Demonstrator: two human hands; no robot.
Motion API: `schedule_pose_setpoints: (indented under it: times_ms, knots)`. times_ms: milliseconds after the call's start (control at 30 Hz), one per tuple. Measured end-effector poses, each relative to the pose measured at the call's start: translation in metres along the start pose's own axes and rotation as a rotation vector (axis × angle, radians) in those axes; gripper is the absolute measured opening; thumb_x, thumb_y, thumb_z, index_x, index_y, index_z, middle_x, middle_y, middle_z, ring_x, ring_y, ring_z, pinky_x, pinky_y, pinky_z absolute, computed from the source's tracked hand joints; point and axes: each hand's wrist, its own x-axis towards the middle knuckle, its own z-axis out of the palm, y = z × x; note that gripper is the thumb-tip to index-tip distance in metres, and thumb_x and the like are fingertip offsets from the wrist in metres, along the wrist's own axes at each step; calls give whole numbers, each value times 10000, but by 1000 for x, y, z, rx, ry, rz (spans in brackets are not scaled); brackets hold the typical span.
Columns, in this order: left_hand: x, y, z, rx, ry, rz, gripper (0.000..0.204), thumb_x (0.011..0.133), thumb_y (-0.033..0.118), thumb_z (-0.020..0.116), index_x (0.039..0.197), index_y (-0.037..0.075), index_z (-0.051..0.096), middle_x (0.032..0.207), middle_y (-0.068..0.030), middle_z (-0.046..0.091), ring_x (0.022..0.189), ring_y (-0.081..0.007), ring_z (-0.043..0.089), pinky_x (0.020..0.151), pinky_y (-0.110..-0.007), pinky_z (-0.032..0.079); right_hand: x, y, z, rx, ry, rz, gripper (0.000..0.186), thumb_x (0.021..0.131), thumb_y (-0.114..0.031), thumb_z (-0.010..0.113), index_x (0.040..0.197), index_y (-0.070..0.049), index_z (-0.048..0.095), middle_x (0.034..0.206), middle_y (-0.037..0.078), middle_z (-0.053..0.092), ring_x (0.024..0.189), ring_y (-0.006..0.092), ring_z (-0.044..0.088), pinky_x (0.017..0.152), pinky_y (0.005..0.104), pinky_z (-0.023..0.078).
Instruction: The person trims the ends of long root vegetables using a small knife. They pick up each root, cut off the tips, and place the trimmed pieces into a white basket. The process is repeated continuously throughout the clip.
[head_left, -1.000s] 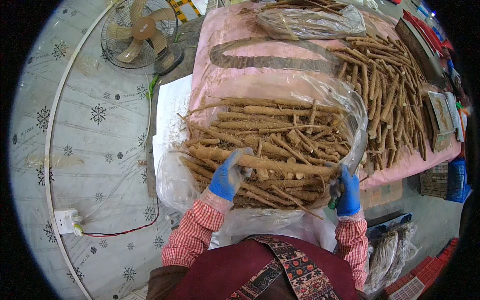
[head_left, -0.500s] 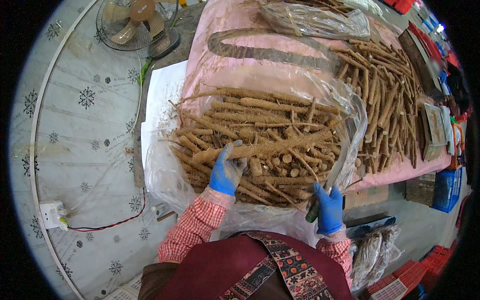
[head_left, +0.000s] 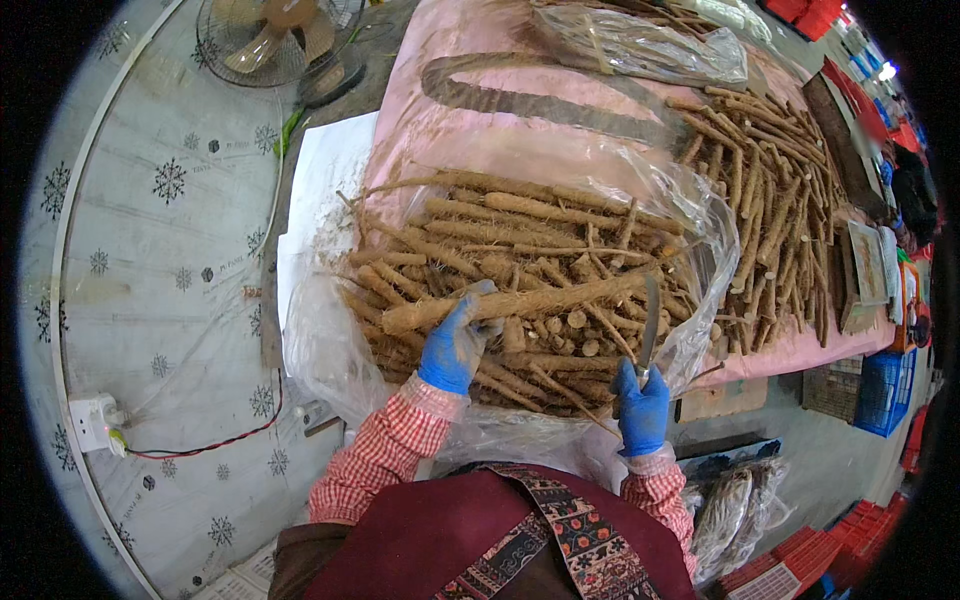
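Note:
My left hand (head_left: 456,340), in a blue glove, is closed round a long brown hairy yam (head_left: 560,298). The yam lies nearly level above the pile, its thick cut end to the left of my hand. In my blue-gloved right hand (head_left: 642,408) is a knife (head_left: 651,325), the fingers wrapped round its handle. Its blade points away from me, close to the yam's right end; whether it touches cannot be seen. Beneath both hands, many more yams (head_left: 530,235) lie in an opened clear plastic bag (head_left: 335,335).
A second heap of yams (head_left: 765,210) covers the right side of the pink-covered table (head_left: 400,130). Behind lies a plastic-wrapped bundle (head_left: 640,45). A fan (head_left: 280,35) stands at the far left, near white sheets (head_left: 325,190). A blue crate (head_left: 888,390) is at the right.
My right hand has shifted slightly left and turned, so the knife blade now stands out plainly beside the yam's right end. My left hand keeps its hold, with the yam almost unmoved.

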Motion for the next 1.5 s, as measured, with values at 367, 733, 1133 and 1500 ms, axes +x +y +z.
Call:
schedule_pose_setpoints:
  times_ms: [367, 733, 1133, 1500]
  knots:
    - [-9, 0, 4, -120, -52, -6, 403, 969, 350, 506, 1213, 30, 515, 1121, -134, 616, 954, -242, 624, 785, -347, 550, -22, -10, 32, -305, -29, -365, 188, 858, -76, 672, 964, -28, 524, 776, 136, 584, 659, 214, 563, 600, 329, 466]
    - [-3, -1, 46, 307, 6, -168, 435, 954, 469, 484, 1009, 58, 613, 905, -93, 672, 678, -189, 612, 506, -303, 436, -7, -56, -21, -585, 17, -767, 381, 731, -267, 801, 968, -48, 598, 950, 158, 640, 841, 325, 616, 739, 399, 496]
    - [66, 23, 120, 483, -122, 259, 253, 977, 285, 507, 1043, 65, 614, 973, -82, 667, 645, -132, 624, 535, -282, 503, 19, -9, -120, 92, 357, -209, 234, 815, -132, 740, 964, 6, 624, 773, 27, 637, 699, 122, 573, 631, 270, 470]
    - [-1, -24, 43, 1708, -395, 236, 317, 918, 249, 568, 1141, 24, 587, 968, -129, 626, 855, -231, 591, 760, -373, 457, 132, -106, -224, 220, 766, -625, 215, 921, -234, 636, 916, -20, 625, 769, 8, 598, 696, 101, 536, 623, 242, 430]
